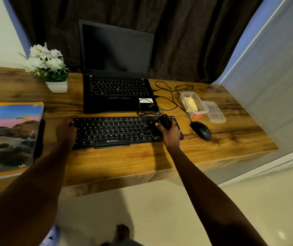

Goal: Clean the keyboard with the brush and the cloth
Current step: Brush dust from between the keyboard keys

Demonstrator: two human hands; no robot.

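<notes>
A black keyboard [113, 132] lies on the wooden desk [160, 157] in front of a laptop. My left hand [65, 132] grips the keyboard's left end, thumb on its top corner. My right hand [169, 133] holds a black brush [165, 122] by its rounded handle over the right end of the keyboard; the dark bristles point down onto the keys there. A yellow cloth [189, 103] lies inside a clear plastic box at the right.
An open black laptop [117, 68] stands behind the keyboard, cables [167, 96] trailing right. A black mouse [200, 130], the clear box [193, 104] and its lid [215, 112] sit right. A flower pot [53, 73] and a colourful book [9, 135] are left.
</notes>
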